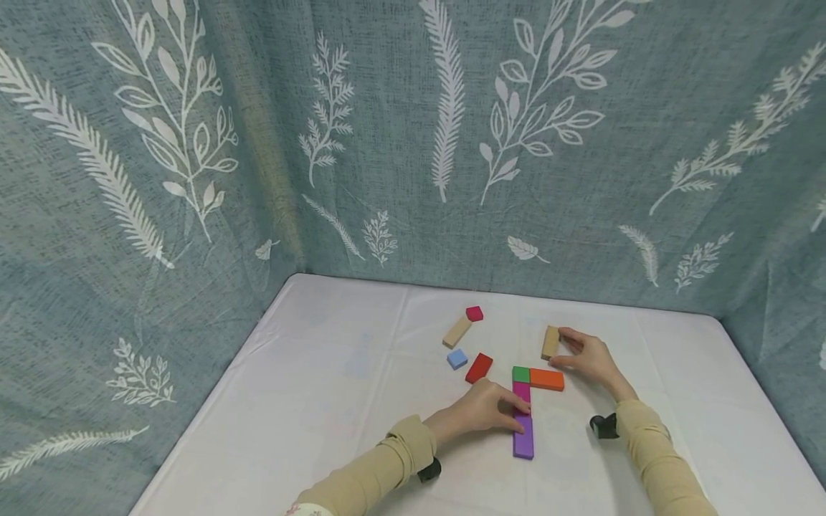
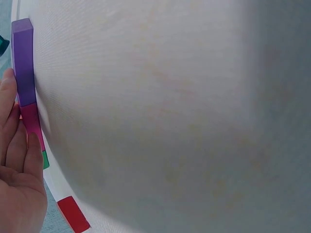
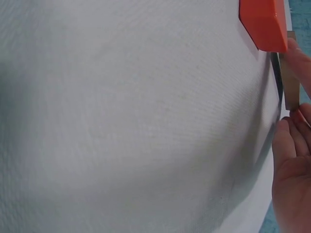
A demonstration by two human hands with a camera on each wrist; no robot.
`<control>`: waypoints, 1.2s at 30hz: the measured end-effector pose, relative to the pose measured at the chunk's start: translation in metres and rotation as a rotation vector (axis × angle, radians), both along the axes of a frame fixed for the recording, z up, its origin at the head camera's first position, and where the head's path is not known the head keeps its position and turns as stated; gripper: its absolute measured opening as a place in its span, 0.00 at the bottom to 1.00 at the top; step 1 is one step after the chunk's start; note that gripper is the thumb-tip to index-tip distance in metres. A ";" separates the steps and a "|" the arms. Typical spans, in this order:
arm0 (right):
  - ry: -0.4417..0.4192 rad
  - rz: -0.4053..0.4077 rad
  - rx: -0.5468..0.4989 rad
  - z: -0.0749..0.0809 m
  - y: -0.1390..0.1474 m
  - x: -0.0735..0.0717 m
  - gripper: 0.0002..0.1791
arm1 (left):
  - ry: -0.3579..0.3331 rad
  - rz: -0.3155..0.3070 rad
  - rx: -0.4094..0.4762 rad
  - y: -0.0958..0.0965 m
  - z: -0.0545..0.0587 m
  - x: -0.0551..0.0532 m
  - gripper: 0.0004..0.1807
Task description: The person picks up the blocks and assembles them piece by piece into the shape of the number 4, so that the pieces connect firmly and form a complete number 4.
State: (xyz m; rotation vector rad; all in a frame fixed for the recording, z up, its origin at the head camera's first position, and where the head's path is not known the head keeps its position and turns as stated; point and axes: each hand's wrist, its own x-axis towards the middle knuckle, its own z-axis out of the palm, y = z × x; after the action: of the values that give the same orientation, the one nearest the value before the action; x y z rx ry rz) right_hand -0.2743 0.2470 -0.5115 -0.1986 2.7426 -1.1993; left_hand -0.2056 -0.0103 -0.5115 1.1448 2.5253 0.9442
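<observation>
A purple block (image 1: 523,438), a magenta block (image 1: 521,391) and a green block (image 1: 521,374) lie end to end in a line. From the green one an orange block (image 1: 546,380) extends to the right. Beside the line, my left hand (image 1: 480,410) rests its fingertips over the magenta block and its thumb at the purple block. In the left wrist view its fingers (image 2: 33,153) partly cover the magenta side. My right hand (image 1: 590,360) holds a plain wooden block (image 1: 551,342) by its ends, between thumb and fingers, behind the orange block.
Left of the line lie a dark red block (image 1: 479,368), a small light-blue block (image 1: 457,359), another plain wooden block (image 1: 457,332) and a small red block (image 1: 474,313). The white-covered table (image 1: 335,344) meets a blue-green leaf-patterned curtain (image 1: 400,236) at its back.
</observation>
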 end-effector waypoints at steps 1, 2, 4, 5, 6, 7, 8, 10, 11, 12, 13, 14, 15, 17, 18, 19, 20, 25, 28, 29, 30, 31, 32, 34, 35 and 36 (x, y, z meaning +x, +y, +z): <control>0.001 -0.003 -0.001 0.001 0.000 0.000 0.44 | 0.002 0.000 0.002 0.000 0.000 0.000 0.18; 0.003 -0.008 -0.006 0.001 0.000 0.000 0.44 | 0.005 -0.001 0.003 0.000 -0.001 0.000 0.17; 0.008 -0.016 -0.012 0.003 0.001 0.001 0.44 | 0.016 -0.001 0.006 0.000 -0.001 0.000 0.17; 0.011 -0.019 -0.013 0.004 0.001 0.001 0.43 | 0.018 -0.001 0.009 0.000 -0.002 0.000 0.17; 0.013 -0.022 -0.018 0.005 0.001 0.001 0.43 | 0.022 -0.001 0.010 0.000 -0.002 0.000 0.17; 0.016 -0.026 -0.019 0.006 0.001 0.001 0.43 | 0.024 -0.001 0.011 0.000 -0.003 0.000 0.17; 0.018 -0.027 -0.021 0.007 0.002 0.001 0.43 | 0.023 0.000 0.012 0.000 -0.003 -0.001 0.17; 0.019 -0.028 -0.029 0.010 0.002 0.000 0.43 | 0.023 0.003 0.012 0.000 -0.003 -0.001 0.17; 0.018 -0.027 -0.034 0.011 0.003 0.000 0.43 | 0.019 0.003 0.013 0.000 -0.003 -0.001 0.17; 0.016 -0.025 -0.041 0.013 0.003 -0.001 0.43 | 0.019 0.003 0.012 0.000 -0.004 -0.001 0.17; 0.016 -0.023 -0.046 0.015 0.004 -0.001 0.43 | 0.017 0.004 0.012 0.000 -0.003 -0.001 0.17; 0.017 -0.020 -0.052 0.017 0.004 -0.002 0.43 | 0.016 0.005 0.012 0.000 -0.003 -0.001 0.17; 0.017 -0.018 -0.058 0.019 0.004 -0.002 0.43 | 0.016 0.005 0.012 -0.001 -0.003 -0.001 0.17; 0.019 -0.016 -0.062 0.023 0.004 -0.003 0.44 | 0.018 0.004 0.011 -0.001 -0.002 0.000 0.17; 0.022 -0.016 -0.064 0.025 0.004 -0.003 0.43 | 0.018 0.003 0.011 0.000 -0.002 0.000 0.17; 0.022 -0.016 -0.064 0.027 0.004 -0.004 0.44 | 0.015 0.003 0.011 -0.001 -0.001 0.000 0.17; 0.021 -0.015 -0.066 0.029 0.004 -0.004 0.44 | 0.015 0.004 0.011 -0.001 -0.001 0.000 0.17; 0.006 -0.018 -0.091 0.038 0.004 -0.005 0.44 | 0.005 0.006 0.006 -0.001 0.000 0.001 0.17; -0.001 -0.018 -0.103 0.042 0.003 -0.006 0.45 | 0.005 0.007 0.002 -0.001 0.000 0.001 0.17; -0.002 -0.016 -0.102 0.043 0.003 -0.007 0.46 | 0.006 0.007 0.001 -0.001 0.000 0.001 0.17; -0.005 -0.012 -0.106 0.044 0.002 -0.008 0.46 | 0.007 0.007 0.000 -0.001 0.000 0.000 0.17; -0.005 -0.007 -0.106 0.044 0.002 -0.008 0.46 | 0.007 0.007 0.000 -0.001 0.000 0.000 0.17; -0.005 -0.002 -0.112 0.045 0.001 -0.009 0.46 | 0.005 0.009 0.000 -0.001 0.000 0.000 0.17; -0.005 0.009 -0.118 0.046 -0.001 -0.010 0.46 | 0.007 0.007 0.000 0.000 0.000 0.000 0.17; -0.004 0.016 -0.127 0.047 -0.003 -0.011 0.45 | 0.003 0.008 0.000 0.000 0.000 0.000 0.17; -0.003 0.024 -0.136 0.048 -0.005 -0.011 0.45 | 0.003 0.007 0.000 0.000 0.000 0.001 0.17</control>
State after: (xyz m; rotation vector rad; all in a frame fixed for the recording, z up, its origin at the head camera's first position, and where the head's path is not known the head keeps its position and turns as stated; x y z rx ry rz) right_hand -0.2853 0.2422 -0.4631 -0.2428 2.6490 -1.3799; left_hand -0.2050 -0.0104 -0.5112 1.1391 2.5338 0.9446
